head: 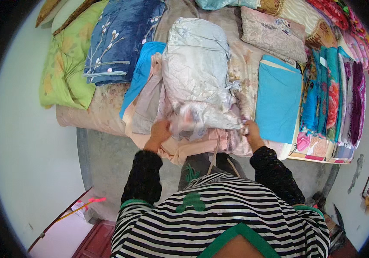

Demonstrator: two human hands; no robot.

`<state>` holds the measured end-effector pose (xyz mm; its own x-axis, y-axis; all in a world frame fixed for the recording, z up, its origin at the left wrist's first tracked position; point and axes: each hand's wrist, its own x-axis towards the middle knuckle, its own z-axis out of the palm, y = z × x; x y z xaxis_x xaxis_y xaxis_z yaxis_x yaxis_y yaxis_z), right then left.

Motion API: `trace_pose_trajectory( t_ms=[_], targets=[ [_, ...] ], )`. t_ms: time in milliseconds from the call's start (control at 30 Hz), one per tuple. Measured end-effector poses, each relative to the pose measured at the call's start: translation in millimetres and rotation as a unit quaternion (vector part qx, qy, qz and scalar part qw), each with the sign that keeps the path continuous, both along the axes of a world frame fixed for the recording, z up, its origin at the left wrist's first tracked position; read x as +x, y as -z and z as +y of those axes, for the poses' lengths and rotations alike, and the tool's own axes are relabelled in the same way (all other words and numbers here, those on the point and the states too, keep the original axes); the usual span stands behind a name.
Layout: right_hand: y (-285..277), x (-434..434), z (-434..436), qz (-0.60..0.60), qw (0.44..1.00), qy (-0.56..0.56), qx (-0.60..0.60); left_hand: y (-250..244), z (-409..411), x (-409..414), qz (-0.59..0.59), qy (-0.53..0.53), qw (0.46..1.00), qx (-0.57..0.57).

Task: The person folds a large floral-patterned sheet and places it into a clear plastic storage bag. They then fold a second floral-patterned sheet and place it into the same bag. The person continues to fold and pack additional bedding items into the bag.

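Before me on the bed lies a bulky white woven-plastic sack [197, 61], with its crumpled mouth turned towards me. My right hand [251, 131] pinches the right corner of that mouth and stretches it sideways. At the left side of the mouth is my left hand [161, 131], blurred, with its fingers partly hidden; whether it grips the edge is unclear. Beneath the sack spreads a peach cloth [184, 150], which hangs at the bed's front edge. A grey-mauve cloth [147, 113] and a bright blue cloth [144, 71] lie to the left of the sack.
Left on the bed are a folded navy blanket [110, 45] and a lime-green pillow [68, 64]. To the right lie a folded turquoise cloth [278, 100], a beige patterned cushion [273, 34] and a row of folded fabrics [331, 96]. A white wall [26, 129] rises at left.
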<state>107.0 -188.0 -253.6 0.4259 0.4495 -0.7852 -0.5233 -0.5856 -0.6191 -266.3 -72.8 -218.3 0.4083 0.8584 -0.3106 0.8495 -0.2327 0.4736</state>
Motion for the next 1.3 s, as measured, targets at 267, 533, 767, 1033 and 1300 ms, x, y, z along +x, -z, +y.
trace_pose_trajectory(
  t_ms=[267,533,767,1033,1300],
  targets=[
    [23,3,-25,0.053,0.988,-0.138,-0.054,-1,-77,-114,0.145,-0.019,0.989,0.009],
    [29,1,-9,-0.082,0.975,-0.201,-0.056,-12,-69,-89,0.207,-0.062,0.973,-0.078],
    [-14,-54,75,-0.156,0.976,-0.150,0.021,-41,-67,-53,-0.005,-0.120,0.992,-0.037],
    [-77,-172,104,-0.437,0.768,-0.417,0.214,-58,17,15,-0.353,-0.313,0.875,-0.110],
    [-103,-219,55,-0.334,0.527,-0.656,0.424,-46,63,107,0.194,-0.026,0.975,0.102]
  ],
)
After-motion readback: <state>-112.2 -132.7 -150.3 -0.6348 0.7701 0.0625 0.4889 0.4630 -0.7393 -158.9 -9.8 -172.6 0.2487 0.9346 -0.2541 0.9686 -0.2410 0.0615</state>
